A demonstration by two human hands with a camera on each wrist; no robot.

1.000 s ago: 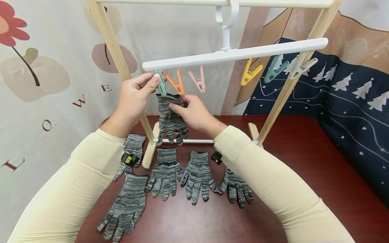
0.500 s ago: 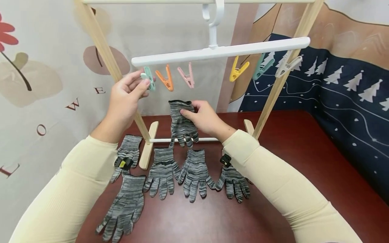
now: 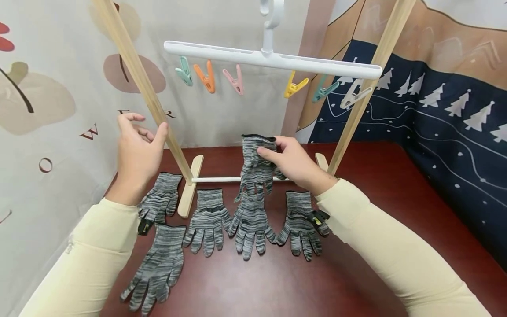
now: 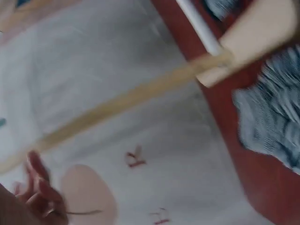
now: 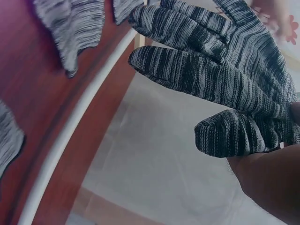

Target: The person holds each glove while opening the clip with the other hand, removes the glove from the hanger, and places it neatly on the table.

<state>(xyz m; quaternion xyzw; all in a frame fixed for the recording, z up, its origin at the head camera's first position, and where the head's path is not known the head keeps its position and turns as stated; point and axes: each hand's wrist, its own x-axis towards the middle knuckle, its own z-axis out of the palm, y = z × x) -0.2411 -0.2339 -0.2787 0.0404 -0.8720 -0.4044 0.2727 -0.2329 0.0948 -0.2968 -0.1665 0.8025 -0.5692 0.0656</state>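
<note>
My right hand pinches the cuff of a grey striped glove, which hangs fingers-down over the white bottom rod of the wooden rack. In the right wrist view the same glove fills the frame above my hand. My left hand is open and holds nothing, just left of the rack's slanted left leg. In the left wrist view its fingers show at the bottom left. Above hangs a white hanger bar with a green clip, an orange clip and a pink clip.
Several more grey gloves lie in a row on the dark red table. Yellow, teal and beige clips hang on the bar's right half. The rack's right leg slants up. Printed cloth backs the scene.
My left hand let go of the green clip and dropped down to the left. My right hand carried the glove down and to the right, away from the clips. The hanger bar now tilts the other way.
</note>
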